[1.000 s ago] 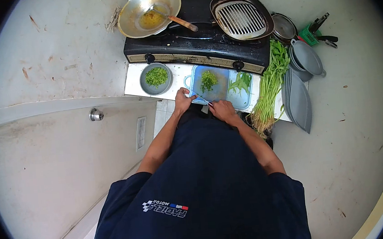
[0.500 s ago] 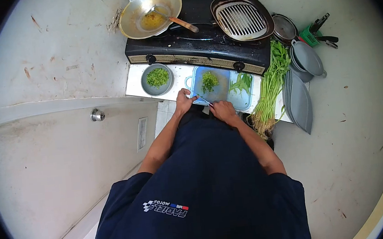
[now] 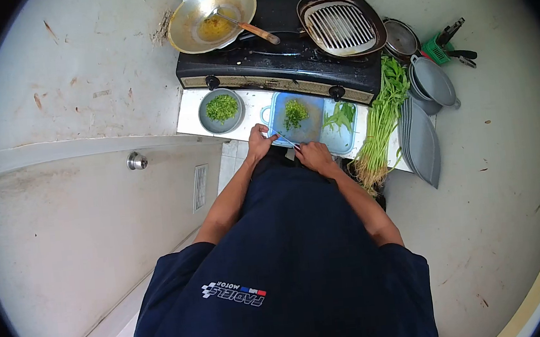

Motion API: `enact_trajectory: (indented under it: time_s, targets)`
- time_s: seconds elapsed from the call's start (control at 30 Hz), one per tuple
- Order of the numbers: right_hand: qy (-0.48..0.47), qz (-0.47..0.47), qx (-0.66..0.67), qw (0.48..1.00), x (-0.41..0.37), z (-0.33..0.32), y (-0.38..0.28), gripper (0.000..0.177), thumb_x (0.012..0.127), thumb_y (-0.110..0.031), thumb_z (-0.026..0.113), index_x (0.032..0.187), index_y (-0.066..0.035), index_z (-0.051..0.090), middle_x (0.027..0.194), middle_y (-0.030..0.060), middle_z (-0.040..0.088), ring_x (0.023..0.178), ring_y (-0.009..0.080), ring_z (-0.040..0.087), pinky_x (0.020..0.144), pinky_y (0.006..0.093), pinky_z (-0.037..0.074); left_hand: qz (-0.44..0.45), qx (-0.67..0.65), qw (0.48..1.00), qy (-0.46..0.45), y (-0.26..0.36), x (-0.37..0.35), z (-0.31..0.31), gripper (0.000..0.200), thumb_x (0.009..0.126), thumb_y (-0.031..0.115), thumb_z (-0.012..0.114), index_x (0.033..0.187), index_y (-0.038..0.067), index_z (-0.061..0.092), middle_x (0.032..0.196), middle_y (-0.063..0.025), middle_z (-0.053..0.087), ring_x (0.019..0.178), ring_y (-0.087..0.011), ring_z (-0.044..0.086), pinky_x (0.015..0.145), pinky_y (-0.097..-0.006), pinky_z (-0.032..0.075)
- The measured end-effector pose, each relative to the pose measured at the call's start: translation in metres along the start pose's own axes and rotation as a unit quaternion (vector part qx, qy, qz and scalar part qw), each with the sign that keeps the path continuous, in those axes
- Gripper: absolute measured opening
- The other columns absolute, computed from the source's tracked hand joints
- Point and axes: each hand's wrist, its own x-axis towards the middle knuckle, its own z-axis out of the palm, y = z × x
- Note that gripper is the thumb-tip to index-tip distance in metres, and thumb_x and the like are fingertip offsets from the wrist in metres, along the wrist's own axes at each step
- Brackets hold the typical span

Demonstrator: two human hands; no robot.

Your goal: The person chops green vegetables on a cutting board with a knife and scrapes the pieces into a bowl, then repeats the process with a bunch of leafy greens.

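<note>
My right hand (image 3: 314, 156) is closed around the handle of a knife (image 3: 286, 141), whose narrow blade points up and left over the near edge of a blue cutting board (image 3: 314, 134). My left hand (image 3: 259, 142) is by the blade's tip, thumb and forefinger apart in a curve; whether they touch the blade is too small to tell. Finely chopped greens (image 3: 295, 114) lie in a heap on the board's left half. Whole green leaves (image 3: 341, 117) rest on its right side. A grey bowl (image 3: 204, 124) of chopped greens stands left of the board.
Behind the board is a black gas stove (image 3: 273, 59) with a wok (image 3: 182, 30), a ladle (image 3: 258, 33) in it, and a grill pan (image 3: 371, 43). To the right lie long-stemmed greens with roots (image 3: 379, 127), grey plates (image 3: 424, 148) and a green utensil basket (image 3: 434, 52).
</note>
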Motion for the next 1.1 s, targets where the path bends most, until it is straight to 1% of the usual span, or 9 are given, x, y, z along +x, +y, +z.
enact_trajectory:
  time_s: [0.2, 0.3, 0.4, 0.5, 0.63, 0.73, 0.9, 1.03, 1.1]
  targets:
    - [0.003, 0.002, -0.013, 1.000, -0.002, 0.003, 0.001, 0.035, 0.096, -0.032, 0.062, 0.087, 0.001, 0.071, 0.076, 0.0245, 0.070, 0.073, 0.0421, 0.071, 0.070, 0.0520, 0.058, -0.019, -0.016, 1.000, -0.005, 0.000, 0.001, 0.000, 0.048, 0.069, 0.017, 0.092, 0.099, 0.004, 0.058, 0.097, -0.0064, 0.057, 0.075, -0.0159, 0.053, 0.071, -0.0317, 0.050]
    - [-0.046, 0.022, -0.037, 0.998, 0.001, 0.005, 0.002, 0.036, 0.098, -0.036, 0.061, 0.095, -0.001, 0.071, 0.087, 0.0206, 0.073, 0.082, 0.0384, 0.073, 0.075, 0.0497, 0.057, -0.023, -0.007, 1.000, -0.008, 0.005, -0.001, -0.003, 0.047, 0.069, 0.017, 0.092, 0.099, 0.004, 0.058, 0.097, -0.0067, 0.057, 0.077, -0.0167, 0.054, 0.072, -0.0319, 0.049]
    - [-0.006, 0.017, -0.028, 0.999, 0.004, 0.010, 0.001, 0.034, 0.096, -0.032, 0.061, 0.089, 0.000, 0.071, 0.080, 0.0227, 0.071, 0.077, 0.0410, 0.071, 0.072, 0.0515, 0.057, -0.005, 0.028, 1.000, -0.006, 0.011, -0.002, -0.004, 0.047, 0.072, 0.015, 0.091, 0.103, 0.003, 0.057, 0.098, -0.0063, 0.057, 0.079, -0.0153, 0.055, 0.072, -0.0310, 0.049]
    - [-0.009, 0.006, -0.027, 1.000, 0.006, 0.008, -0.001, 0.034, 0.096, -0.032, 0.061, 0.089, -0.001, 0.071, 0.080, 0.0228, 0.070, 0.078, 0.0406, 0.071, 0.071, 0.0508, 0.057, 0.005, 0.029, 1.000, -0.007, 0.002, 0.002, -0.002, 0.048, 0.074, 0.015, 0.090, 0.105, 0.003, 0.057, 0.098, -0.0062, 0.057, 0.079, -0.0146, 0.055, 0.071, -0.0309, 0.049]
    - [-0.009, 0.013, -0.044, 0.999, 0.002, 0.005, 0.000, 0.033, 0.096, -0.034, 0.063, 0.090, -0.003, 0.072, 0.085, 0.0194, 0.073, 0.080, 0.0369, 0.073, 0.074, 0.0489, 0.058, 0.015, 0.031, 0.999, 0.001, -0.008, 0.005, 0.001, 0.048, 0.074, 0.016, 0.090, 0.105, 0.003, 0.056, 0.097, -0.0060, 0.057, 0.076, -0.0146, 0.055, 0.069, -0.0306, 0.050]
    - [-0.008, 0.026, -0.034, 0.999, 0.000, 0.002, 0.001, 0.033, 0.096, -0.034, 0.063, 0.089, -0.003, 0.072, 0.082, 0.0195, 0.073, 0.077, 0.0373, 0.073, 0.072, 0.0494, 0.058, -0.047, -0.019, 0.999, -0.010, -0.007, 0.006, 0.000, 0.050, 0.067, 0.021, 0.094, 0.099, 0.002, 0.060, 0.099, -0.0094, 0.061, 0.095, -0.0227, 0.059, 0.088, -0.0335, 0.050]
    - [0.011, 0.020, -0.016, 1.000, 0.002, 0.003, 0.001, 0.033, 0.096, -0.034, 0.063, 0.090, -0.002, 0.071, 0.077, 0.0202, 0.072, 0.075, 0.0388, 0.072, 0.071, 0.0506, 0.058, -0.053, -0.029, 0.998, -0.015, -0.004, 0.005, -0.001, 0.049, 0.067, 0.020, 0.094, 0.098, 0.002, 0.060, 0.099, -0.0092, 0.061, 0.093, -0.0218, 0.059, 0.087, -0.0333, 0.050]
    - [-0.010, 0.024, -0.023, 0.999, 0.001, 0.005, -0.003, 0.033, 0.096, -0.033, 0.062, 0.091, -0.001, 0.071, 0.079, 0.0207, 0.072, 0.077, 0.0392, 0.072, 0.072, 0.0506, 0.058, -0.062, -0.030, 0.997, -0.020, -0.003, 0.005, -0.002, 0.049, 0.068, 0.020, 0.094, 0.099, 0.002, 0.060, 0.099, -0.0094, 0.061, 0.093, -0.0218, 0.059, 0.087, -0.0332, 0.050]
    - [-0.020, 0.022, -0.023, 0.999, 0.000, 0.005, -0.002, 0.034, 0.096, -0.033, 0.062, 0.092, -0.001, 0.071, 0.080, 0.0209, 0.072, 0.078, 0.0393, 0.073, 0.072, 0.0505, 0.058, -0.031, 0.000, 0.999, -0.023, -0.002, 0.005, -0.002, 0.050, 0.071, 0.017, 0.091, 0.105, 0.002, 0.058, 0.101, -0.0081, 0.059, 0.085, -0.0176, 0.057, 0.078, -0.0312, 0.050]
